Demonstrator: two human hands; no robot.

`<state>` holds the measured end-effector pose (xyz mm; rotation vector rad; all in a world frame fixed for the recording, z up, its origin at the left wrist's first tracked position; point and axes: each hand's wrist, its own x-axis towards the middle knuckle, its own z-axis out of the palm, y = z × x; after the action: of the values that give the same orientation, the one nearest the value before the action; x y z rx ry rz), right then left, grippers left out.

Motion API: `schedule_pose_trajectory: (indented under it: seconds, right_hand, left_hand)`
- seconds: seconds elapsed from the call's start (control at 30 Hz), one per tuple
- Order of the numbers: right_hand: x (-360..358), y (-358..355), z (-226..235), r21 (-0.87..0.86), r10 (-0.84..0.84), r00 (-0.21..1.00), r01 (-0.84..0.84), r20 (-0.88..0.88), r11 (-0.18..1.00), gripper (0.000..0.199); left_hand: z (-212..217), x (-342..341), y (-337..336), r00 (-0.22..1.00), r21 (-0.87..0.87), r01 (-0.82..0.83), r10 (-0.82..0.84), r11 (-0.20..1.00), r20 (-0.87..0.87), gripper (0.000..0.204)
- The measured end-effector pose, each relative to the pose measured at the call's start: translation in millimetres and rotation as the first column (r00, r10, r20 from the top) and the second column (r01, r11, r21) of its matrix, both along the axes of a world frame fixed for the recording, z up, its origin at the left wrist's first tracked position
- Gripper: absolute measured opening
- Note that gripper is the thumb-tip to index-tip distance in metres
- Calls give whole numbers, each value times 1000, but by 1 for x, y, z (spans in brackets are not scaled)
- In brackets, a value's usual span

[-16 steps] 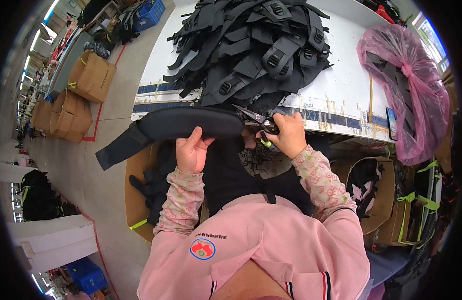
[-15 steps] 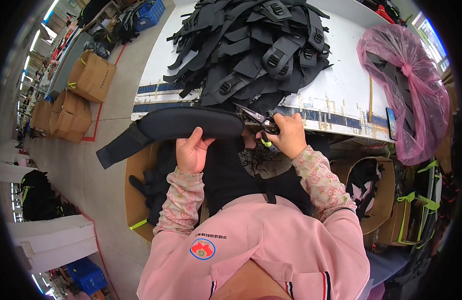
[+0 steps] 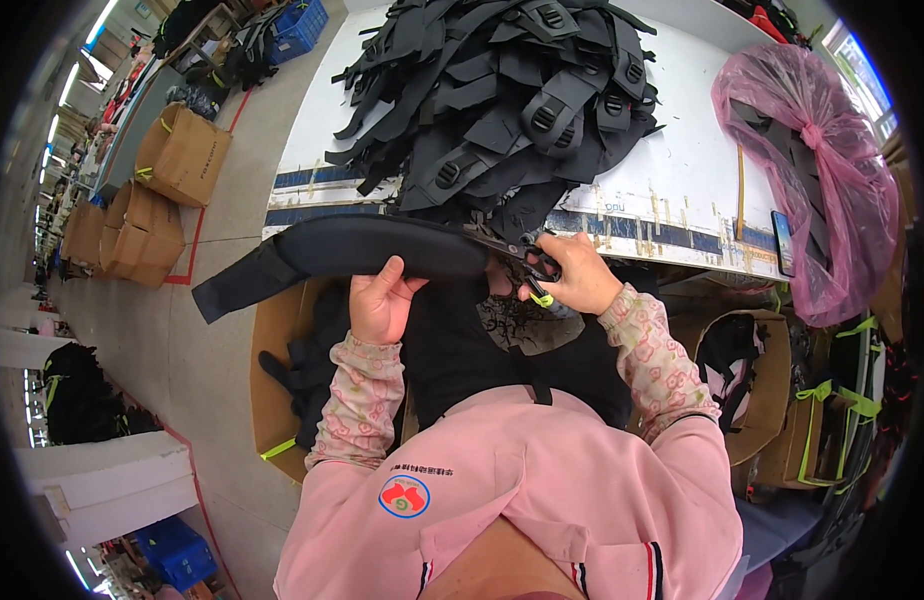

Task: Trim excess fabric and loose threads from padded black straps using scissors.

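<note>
Fingers (image 3: 390,272) of the left hand (image 3: 380,302) curl up around the lower edge of a strap (image 3: 352,252), a long, curved, padded black piece with a matte fabric face that tapers to a flat tail on the left. It hangs in the air just in front of the bench (image 3: 682,165), held level across the person's chest. At its right end the right hand (image 3: 582,275) closes its fingers on small scissors (image 3: 522,262) with dark blades and a yellow-green loop at the handle; the blades meet the strap's end.

On the white bench, scuffed and marked with blue tape stripes along its front edge, lies a heap of straps (image 3: 512,95), overlapping black pieces, many with plastic buckles. To the right sits a pink bag (image 3: 812,170), thin crinkled plastic knotted at the top, with dark pieces showing through. Under the bench an open carton (image 3: 277,330) holds more black pieces. Brown cartons (image 3: 182,155) stand on the floor at the left.
</note>
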<state>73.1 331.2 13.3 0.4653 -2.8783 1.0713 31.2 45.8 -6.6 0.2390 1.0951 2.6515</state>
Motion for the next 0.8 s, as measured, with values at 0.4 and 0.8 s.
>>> schedule_pose_trajectory:
  seconds: [0.4, 0.8]
  right_hand:
    - [-2, 9, -14, 29, -2, 999, 3, -32, 1000, 47]
    - [-3, -2, -14, 29, -28, 999, 29, -30, 999, 43]
  left_hand:
    - [0, 0, -1, 1000, -11, 9, -8, 1000, 16, 29]
    - [-2, 6, -4, 998, 16, 6, -7, 1000, 67, 25]
